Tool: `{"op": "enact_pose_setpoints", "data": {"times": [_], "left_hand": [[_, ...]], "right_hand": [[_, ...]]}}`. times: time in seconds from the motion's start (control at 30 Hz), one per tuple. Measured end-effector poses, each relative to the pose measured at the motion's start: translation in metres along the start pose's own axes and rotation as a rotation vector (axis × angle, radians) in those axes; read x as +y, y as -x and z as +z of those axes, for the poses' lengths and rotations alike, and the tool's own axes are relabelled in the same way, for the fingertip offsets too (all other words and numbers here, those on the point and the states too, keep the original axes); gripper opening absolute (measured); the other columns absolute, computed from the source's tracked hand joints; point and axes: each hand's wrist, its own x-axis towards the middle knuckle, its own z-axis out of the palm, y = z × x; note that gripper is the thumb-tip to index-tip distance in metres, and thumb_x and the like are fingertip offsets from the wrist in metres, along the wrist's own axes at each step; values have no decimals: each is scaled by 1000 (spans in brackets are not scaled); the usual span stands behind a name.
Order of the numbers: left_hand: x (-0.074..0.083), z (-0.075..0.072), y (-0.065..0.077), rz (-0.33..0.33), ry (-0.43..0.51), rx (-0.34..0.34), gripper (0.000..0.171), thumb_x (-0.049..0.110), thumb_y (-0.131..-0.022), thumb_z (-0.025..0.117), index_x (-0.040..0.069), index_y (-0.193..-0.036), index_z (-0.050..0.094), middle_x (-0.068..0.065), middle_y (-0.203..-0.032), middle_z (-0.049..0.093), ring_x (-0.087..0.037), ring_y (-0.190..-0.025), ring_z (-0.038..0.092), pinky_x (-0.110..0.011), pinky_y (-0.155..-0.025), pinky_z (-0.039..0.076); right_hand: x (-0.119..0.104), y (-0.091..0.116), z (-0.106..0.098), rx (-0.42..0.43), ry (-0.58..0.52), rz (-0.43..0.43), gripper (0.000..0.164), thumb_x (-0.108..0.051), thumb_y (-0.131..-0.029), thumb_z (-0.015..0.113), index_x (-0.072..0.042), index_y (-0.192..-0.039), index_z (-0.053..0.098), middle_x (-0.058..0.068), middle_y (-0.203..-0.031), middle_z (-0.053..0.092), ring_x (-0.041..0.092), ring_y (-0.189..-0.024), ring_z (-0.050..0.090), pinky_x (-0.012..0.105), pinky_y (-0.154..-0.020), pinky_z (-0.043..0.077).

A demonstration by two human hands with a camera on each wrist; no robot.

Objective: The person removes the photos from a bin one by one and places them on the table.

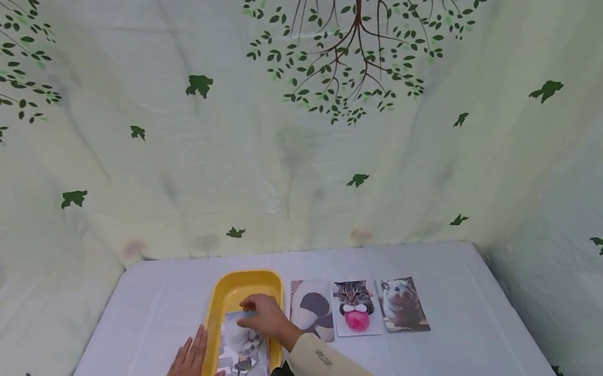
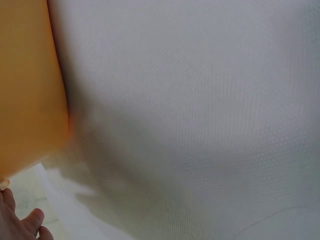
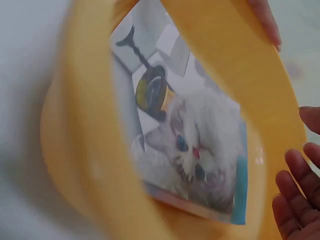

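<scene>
I have a broad approach over the white cloth (image 1: 153, 313) on the left, as far as the left hand (image 1: 186, 374), which blocks the left rim of the yellow tray (image 1: 243, 287). The right hand (image 1: 268, 319) and its sleeve (image 1: 337, 368) bar me from the tray's right side. I can dip in over the far end. Only a thin strip separates tray and photo cards (image 1: 356, 308), but they lie flat, so I can pass above, with wide room farther right. Behind, the leaf-patterned sheet (image 1: 299, 169) walls me off.
</scene>
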Motion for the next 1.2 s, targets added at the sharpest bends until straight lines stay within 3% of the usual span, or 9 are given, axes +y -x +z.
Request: {"op": "enact_pose_setpoints", "data": {"times": [0.2,0.43,0.7,0.87,1.0,1.1,1.2], "left_hand": [[0,0,3,27,-19,22,91,52,-91,57,-5,-150,19,-25,-155,23,-44,-140,20,-36,-117,-8],[1,1,2,5,-7,8,92,53,-90,57,-7,-149,21,-26,-154,22,-44,-140,19,-43,-118,-4],[2,0,1,-10,-30,0,94,55,-90,56,-6,-150,19,-26,-155,21,-44,-141,18,-53,-116,7],[0,0,2,-3,-22,11,94,55,-90,56,-5,-151,18,-25,-155,22,-44,-140,19,-52,-117,7],[-1,2,3,29,-28,55,93,53,-90,58,-4,-151,17,-25,-153,26,-44,-139,22,-40,-118,-4],[-2,4,3,42,-38,73,93,52,-90,58,-3,-152,16,-24,-153,28,-45,-138,24,-34,-117,-9],[-2,3,2,32,-23,58,93,52,-90,58,-3,-152,16,-24,-153,26,-45,-138,23,-36,-117,-8]], "right_hand": [[-4,-4,12,17,-5,66,33,-14,-79,80,-3,-108,70,3,-93,67,8,-79,56,23,-77,51],[2,-8,27,95,87,220,28,-23,-77,82,-12,-101,74,-8,-89,65,13,-86,52,31,-87,44],[1,-8,37,149,129,353,34,-24,-75,84,-11,-105,74,-4,-93,56,20,-93,43,36,-89,41],[3,-7,38,141,174,337,40,-24,-74,84,-10,-109,72,-2,-94,54,20,-93,43,35,-90,40],[4,-7,39,136,186,337,44,-23,-73,85,-10,-112,71,-1,-96,55,21,-94,43,35,-89,41],[5,-7,40,143,179,333,43,-22,-72,85,-11,-112,72,-2,-96,58,21,-95,44,36,-89,41],[8,-7,42,150,116,315,36,-16,-72,85,-12,-106,74,-5,-92,61,19,-92,47,34,-88,45]]}}
